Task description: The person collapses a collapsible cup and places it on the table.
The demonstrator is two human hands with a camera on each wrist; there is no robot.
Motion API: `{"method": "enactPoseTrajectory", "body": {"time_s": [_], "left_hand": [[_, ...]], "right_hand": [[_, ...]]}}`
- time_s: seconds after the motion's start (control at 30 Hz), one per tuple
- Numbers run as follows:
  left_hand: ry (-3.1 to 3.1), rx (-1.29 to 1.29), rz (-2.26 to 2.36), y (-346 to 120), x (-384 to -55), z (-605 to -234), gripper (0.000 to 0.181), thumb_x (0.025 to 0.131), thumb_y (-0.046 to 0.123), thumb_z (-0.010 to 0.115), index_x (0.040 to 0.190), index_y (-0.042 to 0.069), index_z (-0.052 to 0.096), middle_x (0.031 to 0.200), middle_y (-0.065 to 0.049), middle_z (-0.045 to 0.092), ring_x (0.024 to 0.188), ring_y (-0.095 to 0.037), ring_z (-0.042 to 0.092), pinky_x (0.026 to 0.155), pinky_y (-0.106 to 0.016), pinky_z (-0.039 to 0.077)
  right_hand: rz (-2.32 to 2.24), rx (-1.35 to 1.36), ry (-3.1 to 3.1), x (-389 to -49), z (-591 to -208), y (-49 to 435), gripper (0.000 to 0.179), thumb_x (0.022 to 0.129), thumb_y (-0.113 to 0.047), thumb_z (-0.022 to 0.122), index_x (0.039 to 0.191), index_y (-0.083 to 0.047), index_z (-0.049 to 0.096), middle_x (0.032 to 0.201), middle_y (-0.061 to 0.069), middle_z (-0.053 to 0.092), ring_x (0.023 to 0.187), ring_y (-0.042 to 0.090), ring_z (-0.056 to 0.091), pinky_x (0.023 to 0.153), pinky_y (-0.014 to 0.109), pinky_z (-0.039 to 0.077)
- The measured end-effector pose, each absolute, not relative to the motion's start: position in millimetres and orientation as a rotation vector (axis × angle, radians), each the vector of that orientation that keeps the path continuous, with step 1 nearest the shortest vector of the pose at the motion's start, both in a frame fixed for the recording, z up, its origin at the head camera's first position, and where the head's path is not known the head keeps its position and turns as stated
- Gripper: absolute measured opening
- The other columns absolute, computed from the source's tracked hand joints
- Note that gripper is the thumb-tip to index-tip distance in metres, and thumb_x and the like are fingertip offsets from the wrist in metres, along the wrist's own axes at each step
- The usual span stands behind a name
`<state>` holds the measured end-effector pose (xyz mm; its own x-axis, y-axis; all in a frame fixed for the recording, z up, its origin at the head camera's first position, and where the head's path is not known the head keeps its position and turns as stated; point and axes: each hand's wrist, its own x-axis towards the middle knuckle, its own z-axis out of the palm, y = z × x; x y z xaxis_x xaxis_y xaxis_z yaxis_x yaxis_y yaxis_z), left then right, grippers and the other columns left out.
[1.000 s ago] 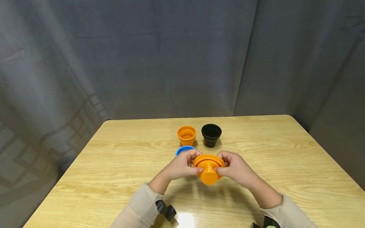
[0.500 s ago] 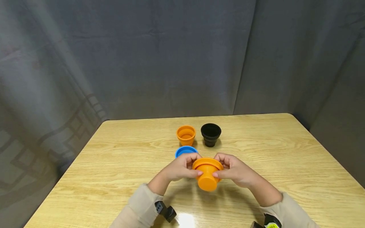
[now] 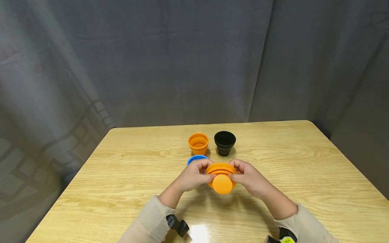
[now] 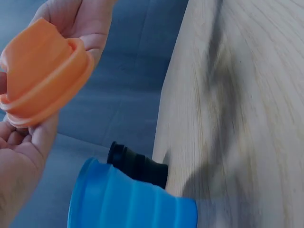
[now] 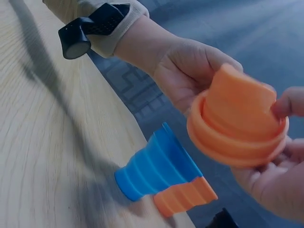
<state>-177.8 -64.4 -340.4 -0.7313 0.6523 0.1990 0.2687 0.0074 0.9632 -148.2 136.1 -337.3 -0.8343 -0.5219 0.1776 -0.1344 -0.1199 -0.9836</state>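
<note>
Above the table, both hands hold an orange collapsible silicone cup (image 3: 222, 184), tipped so its round base faces the head camera. My left hand (image 3: 192, 176) grips its left side, thumb on the wall and fingers curled behind the rim. My right hand (image 3: 252, 179) grips the opposite side the same way. In the right wrist view the wall of the orange cup (image 5: 237, 107) looks dented near a thumb, above a thick folded rim. Just behind the left hand stands a blue cup (image 3: 195, 158), partly hidden by it in the head view.
Farther back, a second orange cup (image 3: 198, 144) and a black cup (image 3: 225, 143) stand upright side by side on the wooden table (image 3: 304, 162). The blue cup (image 4: 133, 199) has ridged walls. A grey curtain (image 3: 182, 67) hangs behind the table.
Over the last half second, the hands and held orange cup have risen slightly in the head view. The cup has tipped, turning its base more toward the camera. The standing cups stay put.
</note>
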Motion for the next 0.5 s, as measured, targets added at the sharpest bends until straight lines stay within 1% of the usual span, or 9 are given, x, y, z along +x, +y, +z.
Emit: {"method": "enactPoseTrajectory", "body": {"time_s": [0.07,0.17,0.23,0.33,0.5], "left_hand": [[1.978,0.955,1.8,-66.0,-178.4,-341.3,0.016,0.078,-0.006,0.054,0.093,-0.013,0.052,0.083,-0.011,0.054,0.066,-0.01,0.052,0.058,-0.02,0.046],[1.972,0.967,1.819,-67.4,-178.3,-342.0,0.017,0.081,-0.005,0.053,0.095,-0.013,0.052,0.083,-0.011,0.054,0.067,-0.01,0.053,0.058,-0.021,0.047],[1.984,0.979,1.82,-67.5,-177.8,-342.3,0.017,0.081,-0.004,0.052,0.096,-0.013,0.051,0.082,-0.011,0.055,0.067,-0.009,0.053,0.058,-0.021,0.047],[2.021,0.991,1.799,-67.2,-176.1,-342.0,0.017,0.083,-0.002,0.051,0.097,-0.012,0.051,0.081,-0.012,0.054,0.067,-0.009,0.052,0.059,-0.02,0.046],[2.081,0.979,1.755,-66.7,-173.0,-340.7,0.018,0.085,-0.001,0.05,0.1,-0.01,0.051,0.083,-0.012,0.054,0.069,-0.009,0.05,0.06,-0.02,0.045]], "right_hand": [[-2.079,-0.844,1.762,-147.9,-338.7,138.8,0.015,0.08,0.005,0.044,0.094,0.0,0.046,0.088,0.004,0.053,0.076,0.01,0.054,0.067,0.022,0.046],[-2.117,-1.009,1.558,-147.9,-341.1,141.7,0.025,0.083,0.006,0.039,0.106,-0.001,0.045,0.1,0.006,0.052,0.088,0.014,0.053,0.076,0.025,0.044],[-2.124,-1.07,1.475,-148.1,-342.6,142.5,0.03,0.083,0.008,0.038,0.111,-0.001,0.043,0.104,0.007,0.052,0.092,0.016,0.052,0.079,0.027,0.043],[-2.135,-1.072,1.456,-147.6,-344.8,141.7,0.028,0.085,0.008,0.04,0.111,-0.001,0.043,0.104,0.007,0.052,0.092,0.015,0.052,0.079,0.026,0.044],[-2.164,-0.978,1.598,-143.3,-347.6,137.3,0.022,0.083,0.007,0.045,0.104,-0.001,0.044,0.097,0.005,0.051,0.085,0.012,0.054,0.073,0.024,0.046]]}}
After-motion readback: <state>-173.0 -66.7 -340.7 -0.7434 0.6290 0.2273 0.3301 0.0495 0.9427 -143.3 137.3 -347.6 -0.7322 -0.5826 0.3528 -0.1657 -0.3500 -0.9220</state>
